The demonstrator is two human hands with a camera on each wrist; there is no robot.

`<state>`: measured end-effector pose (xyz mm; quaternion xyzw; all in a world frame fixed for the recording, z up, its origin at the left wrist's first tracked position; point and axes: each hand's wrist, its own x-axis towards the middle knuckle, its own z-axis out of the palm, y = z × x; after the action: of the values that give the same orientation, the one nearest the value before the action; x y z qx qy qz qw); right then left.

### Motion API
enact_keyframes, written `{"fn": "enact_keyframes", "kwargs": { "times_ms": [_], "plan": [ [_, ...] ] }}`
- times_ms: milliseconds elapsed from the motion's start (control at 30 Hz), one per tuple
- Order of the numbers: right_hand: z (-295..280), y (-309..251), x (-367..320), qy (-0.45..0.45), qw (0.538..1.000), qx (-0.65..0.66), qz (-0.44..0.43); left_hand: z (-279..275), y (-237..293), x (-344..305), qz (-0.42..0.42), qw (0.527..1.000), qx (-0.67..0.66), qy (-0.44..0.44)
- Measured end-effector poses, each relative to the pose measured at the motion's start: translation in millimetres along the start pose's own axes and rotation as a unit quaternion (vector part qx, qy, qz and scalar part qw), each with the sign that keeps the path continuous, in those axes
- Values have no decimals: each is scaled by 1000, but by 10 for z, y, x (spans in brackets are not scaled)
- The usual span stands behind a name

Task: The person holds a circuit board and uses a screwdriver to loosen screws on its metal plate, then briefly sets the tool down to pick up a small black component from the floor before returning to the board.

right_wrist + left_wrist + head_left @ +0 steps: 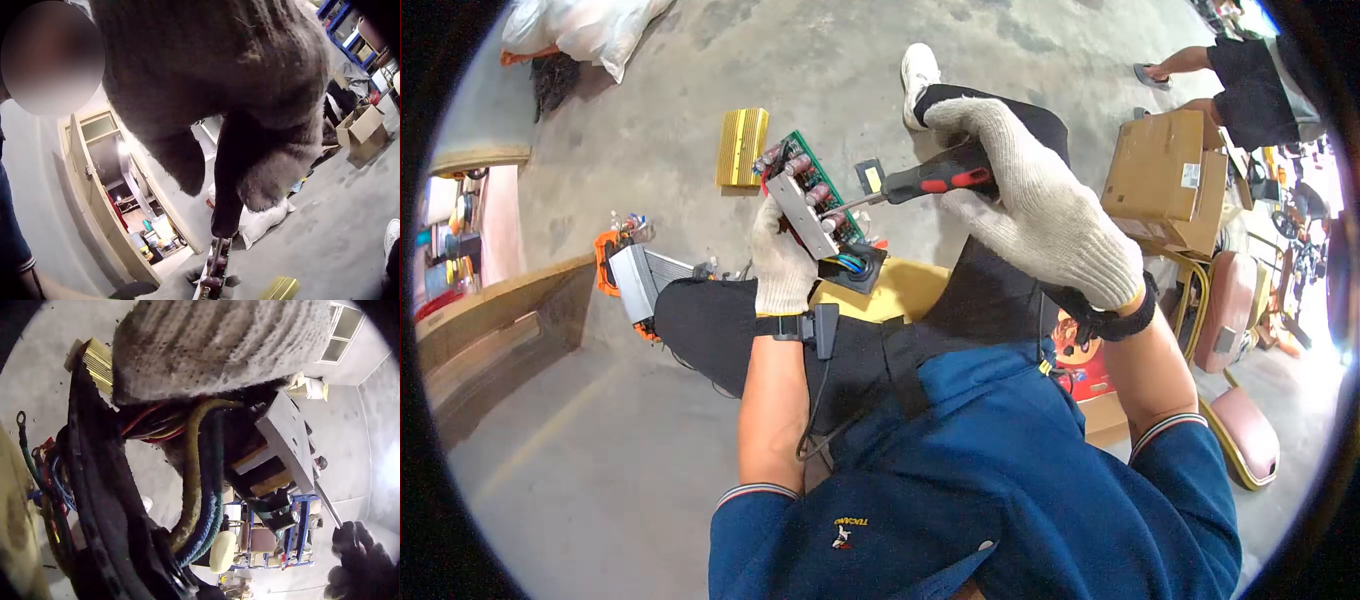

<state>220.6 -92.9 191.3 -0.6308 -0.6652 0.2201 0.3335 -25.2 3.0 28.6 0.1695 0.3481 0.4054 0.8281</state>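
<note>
My gloved left hand grips a green circuit board by its grey metal plate, with thick coloured wires hanging below in the left wrist view. In my gloved right hand is a black and red screwdriver; its shaft reaches the plate's edge near the capacitors. Whether the tip sits in a screw cannot be told. Seen from the right wrist, the right hand curls round the dark handle, above the board.
A gold finned case lies on the floor beyond the board. A silver finned unit is at the left, by my knee. Cardboard boxes stand at the right, and another person's legs show behind them.
</note>
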Motion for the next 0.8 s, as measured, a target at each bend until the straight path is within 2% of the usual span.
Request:
{"fn": "enact_keyframes", "kwargs": {
  "times_ms": [67, 133, 167, 233, 267, 333, 367, 433, 467, 533, 567, 633, 667, 800],
  "plan": [
    [-39, -48, 37, -23, 999, -18, -17, -19, 0, 21, 14, 1000, 17, 17],
    [-57, -160, 85, -53, 983, 9, 175, -83, 1, 55, -6, 999, -42, -28],
    [-59, -171, 69, -53, 983, 9, 176, -112, -14, 52, -7, 999, -42, -29],
    [-62, -168, 69, -20, 997, -9, 73, -49, 1, 29, 4, 1000, -8, 20],
    [-64, -147, 67, -22, 997, -9, 72, -25, 9, 7, 6, 1000, -9, 22],
    [-81, -89, 75, -36, 999, -8, -37, 108, 54, -46, 17, 999, 26, 27],
    [-77, -103, 82, -38, 998, -8, -40, 84, 52, -45, 19, 999, 24, 28],
    [-84, -126, 107, -63, 996, 15, 55, 60, 51, -25, 15, 998, 50, 25],
    [-81, -142, 141, -65, 996, 16, 53, 52, 54, -29, 17, 998, 49, 27],
    [-76, -184, 207, -64, 985, 5, 158, 115, 74, -55, 11, 999, 38, 25],
    [-87, -187, 214, -65, 986, 5, 155, 114, 74, -48, 14, 999, 36, 25],
    [-122, -195, 185, -47, 999, -9, -5, 88, 68, -58, 13, 999, 50, 13],
    [-195, -237, 208, -87, 996, -20, 5, 84, 69, -52, 14, 999, 48, 14],
    [-181, -241, 303, -115, 992, -44, 5, 87, 86, -39, -8, 999, 39, -1]
  ]
}}
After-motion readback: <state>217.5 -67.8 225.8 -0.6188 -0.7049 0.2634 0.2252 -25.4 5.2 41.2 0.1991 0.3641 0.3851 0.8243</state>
